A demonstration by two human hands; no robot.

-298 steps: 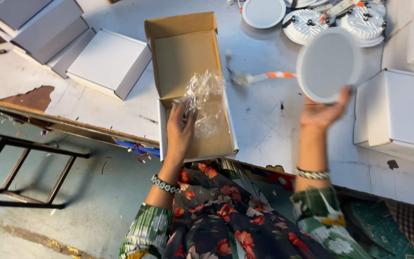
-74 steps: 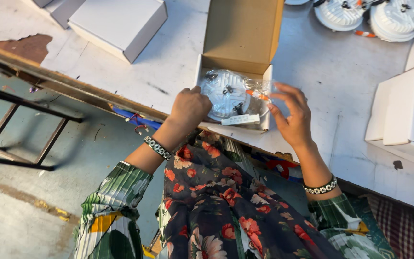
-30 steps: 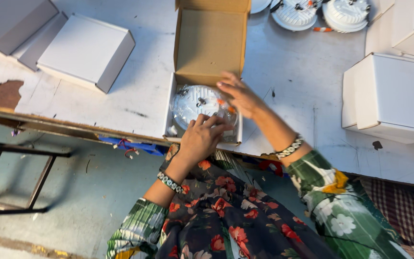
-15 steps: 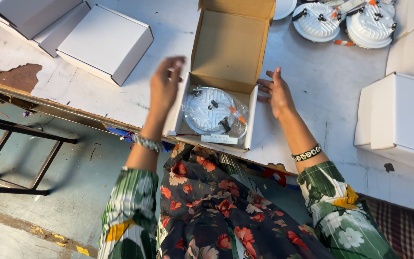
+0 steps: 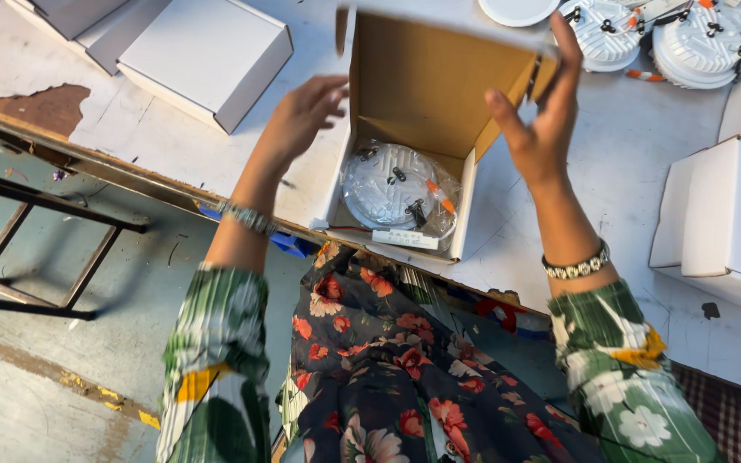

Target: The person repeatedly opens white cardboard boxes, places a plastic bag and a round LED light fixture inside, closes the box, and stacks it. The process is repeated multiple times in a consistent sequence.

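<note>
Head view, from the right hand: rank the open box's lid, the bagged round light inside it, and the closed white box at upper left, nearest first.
From the right hand:
1. Lid, touching its fingers, just to its left.
2. Bagged round light, below-left in the box.
3. Closed white box, far left, past the left hand.

left hand (image 5: 302,111): raised, fingers loosely curled, wrist banded | right hand (image 5: 538,111): raised higher, fingers spread, forearm extended
</note>
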